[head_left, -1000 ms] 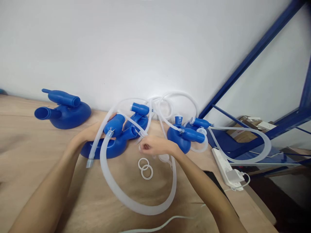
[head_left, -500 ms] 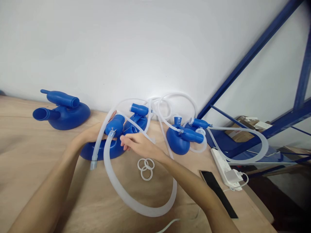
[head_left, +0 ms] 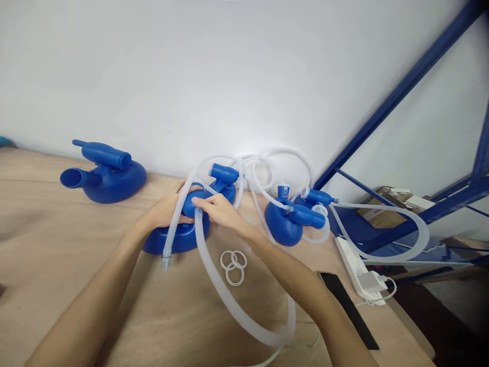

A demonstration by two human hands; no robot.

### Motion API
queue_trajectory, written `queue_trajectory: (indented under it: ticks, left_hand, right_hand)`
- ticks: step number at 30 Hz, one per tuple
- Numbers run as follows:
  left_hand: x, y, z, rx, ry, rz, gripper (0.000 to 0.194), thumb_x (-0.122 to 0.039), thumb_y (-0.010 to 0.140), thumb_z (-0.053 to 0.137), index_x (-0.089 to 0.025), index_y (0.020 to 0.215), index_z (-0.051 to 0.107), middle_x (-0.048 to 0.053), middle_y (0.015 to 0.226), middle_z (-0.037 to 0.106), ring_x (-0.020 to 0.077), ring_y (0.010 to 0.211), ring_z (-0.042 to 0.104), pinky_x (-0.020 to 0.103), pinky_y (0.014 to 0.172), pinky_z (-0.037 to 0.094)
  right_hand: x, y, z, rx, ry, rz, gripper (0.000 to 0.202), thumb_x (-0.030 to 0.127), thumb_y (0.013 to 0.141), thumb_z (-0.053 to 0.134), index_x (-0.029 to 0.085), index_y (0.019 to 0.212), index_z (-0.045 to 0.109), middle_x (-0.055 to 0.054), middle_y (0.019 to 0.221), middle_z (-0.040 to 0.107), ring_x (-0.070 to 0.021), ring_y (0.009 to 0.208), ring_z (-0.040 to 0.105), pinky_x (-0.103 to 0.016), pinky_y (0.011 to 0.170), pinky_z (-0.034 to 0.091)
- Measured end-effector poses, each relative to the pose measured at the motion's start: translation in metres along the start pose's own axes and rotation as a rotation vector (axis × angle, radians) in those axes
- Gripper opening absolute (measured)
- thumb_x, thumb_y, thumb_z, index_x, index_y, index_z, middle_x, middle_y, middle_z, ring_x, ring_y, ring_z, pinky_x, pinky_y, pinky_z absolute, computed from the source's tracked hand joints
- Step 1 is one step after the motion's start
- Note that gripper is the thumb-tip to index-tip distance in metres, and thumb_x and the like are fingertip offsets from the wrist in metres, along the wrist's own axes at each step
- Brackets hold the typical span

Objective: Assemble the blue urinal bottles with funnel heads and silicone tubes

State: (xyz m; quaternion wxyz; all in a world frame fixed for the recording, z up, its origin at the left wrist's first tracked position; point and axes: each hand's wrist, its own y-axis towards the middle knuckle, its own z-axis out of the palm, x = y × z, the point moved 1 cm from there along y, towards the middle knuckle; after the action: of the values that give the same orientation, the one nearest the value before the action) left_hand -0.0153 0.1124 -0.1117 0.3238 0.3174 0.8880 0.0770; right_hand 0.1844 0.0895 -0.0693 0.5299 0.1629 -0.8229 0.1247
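Observation:
In front of me sits a blue plastic urinal bottle [head_left: 164, 243] with a blue bulb-shaped funnel [head_left: 188, 206] above it. My left hand [head_left: 165, 210] is wrapped round the funnel from the left, its fingers partly hidden behind it. My right hand [head_left: 219, 210] grips the funnel's right side, thumb on top by the hose joint. From that joint a translucent corrugated hose [head_left: 216, 275] loops down over the table. The loose hose end, with a clear connector [head_left: 165, 262], hangs across my left hand and the bottle. Nearer me lie three white rings [head_left: 234, 284], overlapping.
Another blue bottle [head_left: 114, 183] without a hose stands left. Several hosed bottles, including one at right [head_left: 282, 227], stand by the wall. A phone [head_left: 349, 311] and a white power strip [head_left: 353, 267] lie near the right edge. A blue metal frame [head_left: 397, 97] rises beyond.
My right hand has moved up from beside the funnel onto it near the hose joint. The funnel has turned slightly and the hose loop has swung right. The view has shifted a little.

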Motion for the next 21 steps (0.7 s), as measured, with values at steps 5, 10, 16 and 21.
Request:
queue_trajectory:
  ticks: [5, 10, 16, 21]
  left_hand:
    - [0.002, -0.001, 0.003, -0.029, 0.01, -0.036, 0.089, -0.048, 0.078, 0.083, -0.02, 0.154, 0.046, 0.019, 0.166, 0.033, 0.0418, 0.151, 0.043, 0.057, 0.124, 0.043]
    - [0.002, -0.002, 0.002, -0.031, 0.02, -0.049, 0.09, -0.05, 0.078, 0.082, -0.021, 0.155, 0.045, 0.02, 0.166, 0.033, 0.0433, 0.146, 0.048, 0.058, 0.119, 0.048]
    - [0.0, -0.003, 0.001, -0.037, 0.02, -0.043, 0.091, -0.051, 0.077, 0.082, -0.021, 0.155, 0.045, 0.019, 0.162, 0.036, 0.0429, 0.145, 0.048, 0.057, 0.119, 0.048]
    - [-0.003, -0.004, 0.001, -0.048, 0.007, -0.015, 0.089, -0.053, 0.078, 0.081, -0.021, 0.153, 0.046, 0.019, 0.161, 0.037, 0.0432, 0.147, 0.047, 0.058, 0.12, 0.046]
  right_hand:
    - [-0.01, -0.001, 0.005, 0.03, 0.291, 0.1, 0.045, 0.042, 0.095, 0.067, 0.021, 0.059, 0.05, 0.009, 0.045, 0.036, -0.006, 0.041, 0.029, -0.022, 0.042, 0.021]
    - [-0.011, -0.009, 0.009, 0.036, 0.455, 0.094, 0.04, 0.034, 0.093, 0.064, 0.022, 0.061, 0.045, 0.009, 0.049, 0.035, -0.0067, 0.045, 0.035, -0.022, 0.045, 0.026]
    - [-0.02, -0.016, 0.008, 0.102, 0.413, 0.017, 0.041, 0.042, 0.092, 0.063, 0.023, 0.062, 0.042, 0.009, 0.053, 0.036, -0.0083, 0.049, 0.04, -0.024, 0.051, 0.028]
    - [-0.023, -0.016, 0.009, 0.134, 0.38, -0.028, 0.046, 0.048, 0.086, 0.07, 0.023, 0.061, 0.041, 0.009, 0.053, 0.035, -0.0073, 0.049, 0.034, -0.025, 0.05, 0.024]
